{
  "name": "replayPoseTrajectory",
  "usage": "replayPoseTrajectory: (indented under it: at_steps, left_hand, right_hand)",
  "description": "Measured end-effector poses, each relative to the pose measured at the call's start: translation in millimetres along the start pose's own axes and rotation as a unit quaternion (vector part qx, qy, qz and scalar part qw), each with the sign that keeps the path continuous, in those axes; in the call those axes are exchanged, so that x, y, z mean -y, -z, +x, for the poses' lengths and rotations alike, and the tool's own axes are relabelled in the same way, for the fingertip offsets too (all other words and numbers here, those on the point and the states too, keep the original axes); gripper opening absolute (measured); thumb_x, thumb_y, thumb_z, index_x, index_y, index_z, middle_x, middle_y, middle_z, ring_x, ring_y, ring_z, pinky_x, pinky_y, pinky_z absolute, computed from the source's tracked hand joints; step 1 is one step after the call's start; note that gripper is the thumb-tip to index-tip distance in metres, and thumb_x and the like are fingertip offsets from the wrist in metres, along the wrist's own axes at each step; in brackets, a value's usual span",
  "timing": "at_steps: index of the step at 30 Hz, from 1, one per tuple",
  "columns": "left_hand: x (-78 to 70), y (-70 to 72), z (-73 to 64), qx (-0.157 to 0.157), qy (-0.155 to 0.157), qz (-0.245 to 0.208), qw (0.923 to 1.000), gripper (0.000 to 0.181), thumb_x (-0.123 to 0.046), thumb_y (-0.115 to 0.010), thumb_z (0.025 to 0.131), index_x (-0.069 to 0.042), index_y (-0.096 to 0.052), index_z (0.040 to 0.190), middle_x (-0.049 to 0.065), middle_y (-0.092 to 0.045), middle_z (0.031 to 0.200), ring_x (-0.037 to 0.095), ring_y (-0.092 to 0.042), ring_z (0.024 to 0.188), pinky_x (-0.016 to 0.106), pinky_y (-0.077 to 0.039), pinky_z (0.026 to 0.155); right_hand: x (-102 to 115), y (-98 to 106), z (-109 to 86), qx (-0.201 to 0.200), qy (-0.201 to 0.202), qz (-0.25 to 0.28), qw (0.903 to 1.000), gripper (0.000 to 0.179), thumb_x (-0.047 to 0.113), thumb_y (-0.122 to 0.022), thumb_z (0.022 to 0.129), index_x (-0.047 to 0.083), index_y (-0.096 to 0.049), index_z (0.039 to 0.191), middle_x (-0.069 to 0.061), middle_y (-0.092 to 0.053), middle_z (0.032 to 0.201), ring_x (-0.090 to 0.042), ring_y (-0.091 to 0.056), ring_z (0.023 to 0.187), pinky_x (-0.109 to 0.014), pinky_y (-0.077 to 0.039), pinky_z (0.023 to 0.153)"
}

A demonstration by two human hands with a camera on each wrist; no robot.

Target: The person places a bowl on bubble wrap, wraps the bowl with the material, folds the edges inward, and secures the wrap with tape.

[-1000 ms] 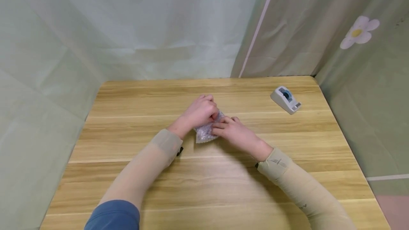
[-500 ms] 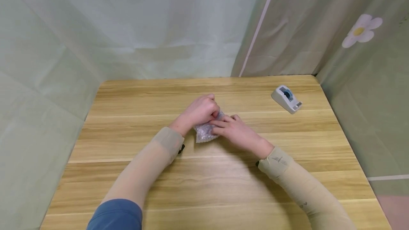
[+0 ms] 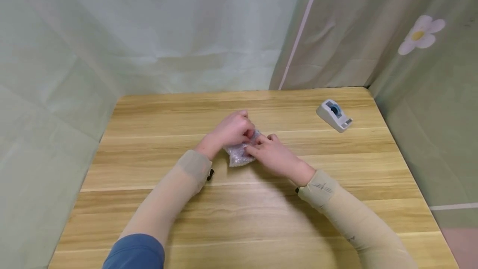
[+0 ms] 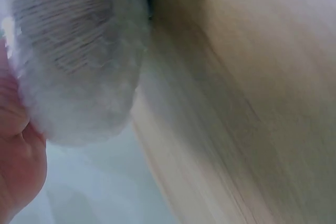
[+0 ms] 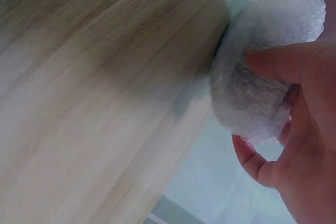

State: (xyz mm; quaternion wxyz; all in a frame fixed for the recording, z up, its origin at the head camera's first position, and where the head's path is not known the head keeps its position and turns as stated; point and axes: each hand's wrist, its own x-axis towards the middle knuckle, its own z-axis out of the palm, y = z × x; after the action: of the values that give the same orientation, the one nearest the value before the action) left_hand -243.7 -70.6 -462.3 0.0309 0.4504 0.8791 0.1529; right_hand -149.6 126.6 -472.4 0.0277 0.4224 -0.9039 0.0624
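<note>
A small bundle of clear bubble wrap (image 3: 239,158) lies on the wooden table under both hands. Through the plastic in the left wrist view, the wrapped bundle (image 4: 79,108) shows something greyish with fine parallel lines; its kind cannot be told. My left hand (image 3: 232,129) pinches the wrap at its far left side with curled fingers, partly hidden in the head view. From the right, my right hand (image 3: 278,157) grips the bundle. The right wrist view has the thumb (image 5: 275,62) pressed against the wrap's face, with other fingers curled around its underside.
A white tape dispenser (image 3: 334,115) with a blue-rimmed roll stands at the table's back right. Pale curtains (image 3: 201,32) hang behind the table's far edge and along both sides. Bare wood (image 3: 239,223) lies in front of the hands.
The right hand's fingers have shifted and bent slightly on the wrap, and its wrist has moved a little left. The left hand stays nearly in place; the bundle has hardly moved.
</note>
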Motion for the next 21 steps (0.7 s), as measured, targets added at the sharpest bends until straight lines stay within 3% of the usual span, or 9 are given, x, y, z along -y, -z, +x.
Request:
replayPoseTrajectory:
  at_steps: [3,6,10,13,16,21]
  left_hand:
    - [1.0,3.3,-8.6,-0.004,-0.014,-0.003,0.9999,0.014,-0.005,-0.085,0.087,-0.017,-0.08,0.082,-0.008,-0.072,0.079,0.019,-0.053,0.088,0.035,-0.05,0.084]
    - [1.6,5.1,-23.1,-0.023,-0.043,0.002,0.9988,0.012,-0.002,-0.077,0.092,-0.013,-0.082,0.093,-0.003,-0.078,0.094,0.024,-0.061,0.103,0.04,-0.052,0.1]
    - [-1.9,4.7,-51.2,-0.059,-0.068,0.011,0.9959,0.022,0.004,-0.067,0.094,-0.007,-0.082,0.107,0.006,-0.078,0.121,0.032,-0.06,0.13,0.047,-0.041,0.121]
    - [-7.4,0.0,-72.9,-0.078,-0.074,0.028,0.9938,0.034,0.01,-0.065,0.088,-0.004,-0.08,0.115,0.01,-0.075,0.129,0.033,-0.059,0.135,0.049,-0.04,0.122]
    - [-10.4,-7.2,-89.4,-0.074,-0.076,0.048,0.9932,0.044,0.014,-0.066,0.083,-0.002,-0.077,0.122,0.012,-0.074,0.129,0.033,-0.06,0.135,0.049,-0.04,0.123]
    - [-12.1,-13.7,-102.1,-0.059,-0.071,0.059,0.994,0.048,0.008,-0.066,0.086,0.002,-0.071,0.133,0.017,-0.069,0.14,0.036,-0.052,0.144,0.047,-0.031,0.128]
  right_hand:
    - [1,-1,0.8,0.0,-0.001,0.003,1.0,0.015,0.012,-0.066,0.105,0.022,-0.067,0.116,0.004,-0.076,0.104,-0.021,-0.058,0.111,-0.048,-0.048,0.083]
    - [2,-2,1.1,0.001,0.0,0.004,1.0,0.015,0.012,-0.066,0.105,0.022,-0.068,0.116,0.004,-0.076,0.103,-0.021,-0.059,0.111,-0.049,-0.049,0.084]
    - [2,-2,1.4,0.01,-0.001,0.006,0.9999,0.017,0.011,-0.065,0.106,0.023,-0.069,0.117,0.005,-0.077,0.105,-0.021,-0.061,0.112,-0.05,-0.05,0.087]
    - [1,-2,2.3,0.017,-0.003,0.015,0.9997,0.017,0.012,-0.065,0.106,0.023,-0.071,0.119,0.006,-0.078,0.108,-0.021,-0.061,0.114,-0.051,-0.049,0.089]
    - [1,1,3.5,0.023,-0.006,0.028,0.9993,0.017,0.014,-0.064,0.107,0.023,-0.071,0.119,0.006,-0.078,0.111,-0.021,-0.062,0.115,-0.05,-0.049,0.089]
    - [1,4,3.1,0.022,-0.011,0.037,0.999,0.018,0.011,-0.066,0.105,0.023,-0.071,0.118,0.008,-0.077,0.11,-0.021,-0.061,0.115,-0.051,-0.049,0.09]
